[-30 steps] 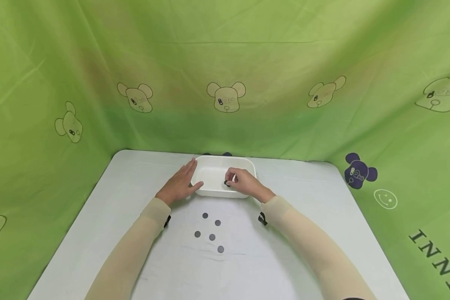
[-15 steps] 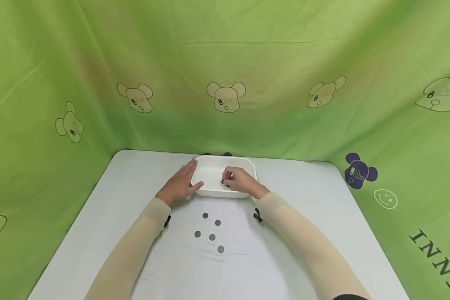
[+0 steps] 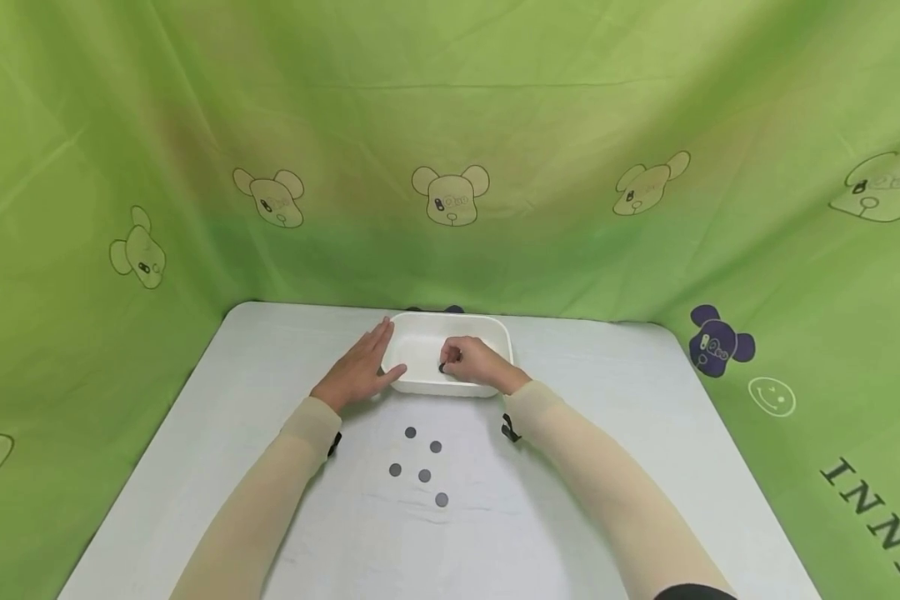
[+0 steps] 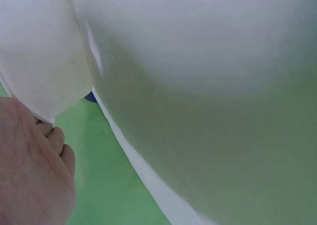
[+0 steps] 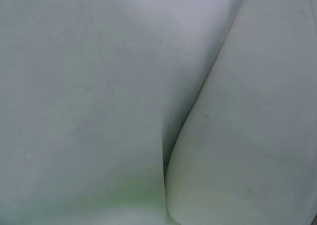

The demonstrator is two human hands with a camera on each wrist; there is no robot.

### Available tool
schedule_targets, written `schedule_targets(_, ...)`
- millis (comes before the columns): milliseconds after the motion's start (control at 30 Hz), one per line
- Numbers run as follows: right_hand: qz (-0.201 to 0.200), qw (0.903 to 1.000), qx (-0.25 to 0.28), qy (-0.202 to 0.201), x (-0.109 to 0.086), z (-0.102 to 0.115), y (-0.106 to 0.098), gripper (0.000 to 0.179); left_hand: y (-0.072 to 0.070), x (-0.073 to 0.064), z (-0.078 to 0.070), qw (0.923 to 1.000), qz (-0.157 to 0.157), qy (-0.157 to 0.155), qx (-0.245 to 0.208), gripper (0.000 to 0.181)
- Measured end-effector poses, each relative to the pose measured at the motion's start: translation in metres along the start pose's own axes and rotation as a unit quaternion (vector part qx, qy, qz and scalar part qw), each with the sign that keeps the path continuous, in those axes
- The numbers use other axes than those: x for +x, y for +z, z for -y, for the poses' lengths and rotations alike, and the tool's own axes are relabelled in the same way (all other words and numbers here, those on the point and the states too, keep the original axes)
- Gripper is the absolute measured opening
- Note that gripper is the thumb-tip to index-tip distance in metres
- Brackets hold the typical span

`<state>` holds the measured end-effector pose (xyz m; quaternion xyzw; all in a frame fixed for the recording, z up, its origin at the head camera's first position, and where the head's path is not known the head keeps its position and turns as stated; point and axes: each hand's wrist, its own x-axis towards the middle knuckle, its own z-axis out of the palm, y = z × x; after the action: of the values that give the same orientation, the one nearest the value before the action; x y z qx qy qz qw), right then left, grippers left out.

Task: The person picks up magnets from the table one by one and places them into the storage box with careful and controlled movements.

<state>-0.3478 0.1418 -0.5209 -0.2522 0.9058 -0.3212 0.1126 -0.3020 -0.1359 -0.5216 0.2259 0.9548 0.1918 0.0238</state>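
Observation:
A shallow white rectangular tray stands near the table's far edge. My left hand rests against its left end, fingers straight, thumb reaching over the near corner. The left wrist view shows that palm beside the tray's wall. Inside the tray, my right hand pinches a small dark round piece between thumb and fingers, low over the tray floor. The right wrist view shows the tray's outer wall, but not the fingers.
Several flat grey discs lie scattered on the white table in front of the tray. Green cloth printed with bear heads hangs behind the table and at both sides.
My right hand has shifted slightly left inside the tray with the dark piece at its fingertips. My left hand, the tray and the grey discs have stayed in place.

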Motion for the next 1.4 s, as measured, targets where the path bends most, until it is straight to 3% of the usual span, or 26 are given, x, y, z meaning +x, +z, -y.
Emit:
schedule_targets(600,0.015,0.9996,-0.025,-0.005,0.0036,-0.0039,0.0035,0.003,0.0005,0.0003,0.0,0.9999,0.004,-0.001,0.011,0.093)
schedule_targets(1100,0.005,0.9994,-0.032,-0.012,0.0007,0.0016,0.0,0.008,-0.0008,0.0006,-0.0019,0.9999,0.005,-0.004,0.012,0.092)
schedule_targets(1400,-0.043,0.9976,-0.048,-0.026,-0.0019,0.0016,-0.0008,0.011,-0.0016,-0.0001,-0.0033,0.9999,-0.001,-0.002,0.011,0.093)
